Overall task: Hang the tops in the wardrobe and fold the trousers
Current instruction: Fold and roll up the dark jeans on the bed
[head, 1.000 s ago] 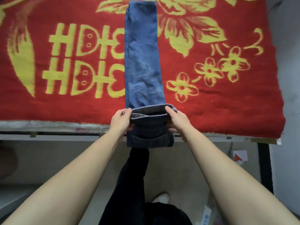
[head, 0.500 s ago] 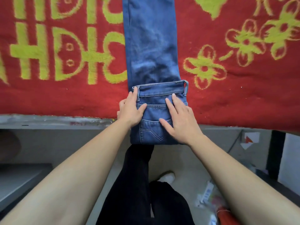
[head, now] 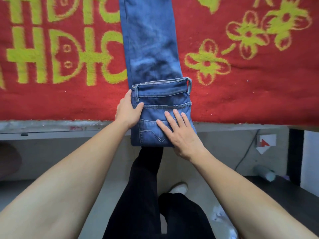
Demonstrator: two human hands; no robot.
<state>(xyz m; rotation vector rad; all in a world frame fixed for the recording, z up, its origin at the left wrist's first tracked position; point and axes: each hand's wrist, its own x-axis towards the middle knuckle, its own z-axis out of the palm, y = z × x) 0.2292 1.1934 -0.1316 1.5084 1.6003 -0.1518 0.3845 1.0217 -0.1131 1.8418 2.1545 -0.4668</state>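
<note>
1. Blue denim fills the middle of the head view: one pair of jeans [head: 150,49], folded lengthwise into a single narrow strip, runs away from the person and out of the top of the frame.
2. The waist end is turned back over the legs. It forms one thicker fold at the near end, and this fold juts out past the near edge of the table [head: 51,126].
3. Two belt loops [head: 136,93] show on the waistband, one at each corner, and one back pocket [head: 151,130] faces up.
4. One red blanket [head: 241,100] covers the table under the jeans. It has yellow-green lettering to the left and three whole flowers [head: 207,63] to the right.
5. The left hand [head: 128,111] is at the fold's left edge. Its fingers [head: 128,95] are straight along the side of the denim and its thumb lies across the top. I cannot tell whether any fingertip reaches underneath.
6. The right hand [head: 181,133] lies flat on the pocket with its fingers spread, pressing down and gripping nothing.
7. Below the table are the person's black trousers [head: 146,187] and one white shoe [head: 178,188] on the floor [head: 107,195].
8. One pale bottle [head: 264,173] lies on its side at the right, well apart from the jeans.
</note>
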